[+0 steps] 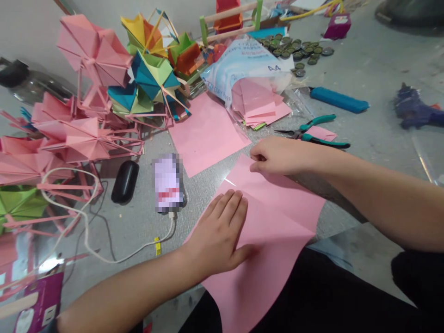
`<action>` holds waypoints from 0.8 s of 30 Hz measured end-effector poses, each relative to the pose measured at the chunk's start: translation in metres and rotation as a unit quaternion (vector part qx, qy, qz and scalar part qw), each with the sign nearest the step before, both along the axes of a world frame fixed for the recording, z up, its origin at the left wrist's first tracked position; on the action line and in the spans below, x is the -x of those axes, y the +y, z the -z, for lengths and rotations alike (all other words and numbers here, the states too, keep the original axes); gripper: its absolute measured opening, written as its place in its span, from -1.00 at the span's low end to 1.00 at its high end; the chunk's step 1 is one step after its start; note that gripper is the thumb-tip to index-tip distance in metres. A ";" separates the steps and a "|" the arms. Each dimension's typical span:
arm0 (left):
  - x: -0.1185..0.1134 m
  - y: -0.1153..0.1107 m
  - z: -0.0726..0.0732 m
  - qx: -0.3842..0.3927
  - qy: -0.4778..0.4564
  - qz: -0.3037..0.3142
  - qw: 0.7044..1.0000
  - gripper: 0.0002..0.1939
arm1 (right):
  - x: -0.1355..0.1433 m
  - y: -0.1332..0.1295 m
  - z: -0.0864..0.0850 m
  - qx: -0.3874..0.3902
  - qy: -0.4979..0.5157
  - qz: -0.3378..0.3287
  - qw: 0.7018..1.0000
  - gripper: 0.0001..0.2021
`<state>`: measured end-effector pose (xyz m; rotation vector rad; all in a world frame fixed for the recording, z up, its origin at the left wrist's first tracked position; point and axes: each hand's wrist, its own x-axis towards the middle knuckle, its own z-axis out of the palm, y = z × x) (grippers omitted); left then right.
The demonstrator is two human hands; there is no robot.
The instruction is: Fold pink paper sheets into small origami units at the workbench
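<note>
The left hand [220, 233] lies flat, palm down and fingers extended, pressing on a pink sheet [274, 226] to the right of the phone [167, 182]. The right hand [268, 155], farther right of the phone, is curled closed at the sheet's far edge; whether it pinches the paper cannot be told. The sheet is plain pink and unfolded, its far part lying on the table [138, 233]; its near part bends down past the table edge in a soft wave, with a ridge running toward the right corner. A short white line shows near the left fingertips. A white cable [130, 255] enters the phone's near end, and a black case [125, 182] sits just left of it. Beyond the phone and to its right lie a second pink sheet [208, 132], then green-handled pliers [305, 132] well to the right. Farther back on that side are a blue cutter [339, 99], a copy paper packet [248, 60] with pink paper showing, and a pile of bottle caps [301, 50]. Pink folded-paper models [93, 51] stand beyond the phone on its left, with multicoloured ones [152, 76] beside them.
</note>
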<state>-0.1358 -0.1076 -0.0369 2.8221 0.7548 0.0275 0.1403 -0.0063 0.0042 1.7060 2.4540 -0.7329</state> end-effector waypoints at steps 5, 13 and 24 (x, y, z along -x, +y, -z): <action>0.000 0.000 0.000 0.007 0.011 0.001 1.000 0.01 | 0.004 -0.003 -0.006 0.019 -0.014 0.008 1.000 -0.69; 0.000 -0.001 -0.002 -0.020 0.022 -0.001 1.000 0.02 | -0.012 0.002 -0.006 0.050 0.040 -0.018 0.998 -0.74; -0.001 -0.019 -0.031 -0.101 -0.019 -0.003 0.995 -0.17 | -0.003 -0.002 -0.005 0.052 0.228 -0.022 0.972 -0.90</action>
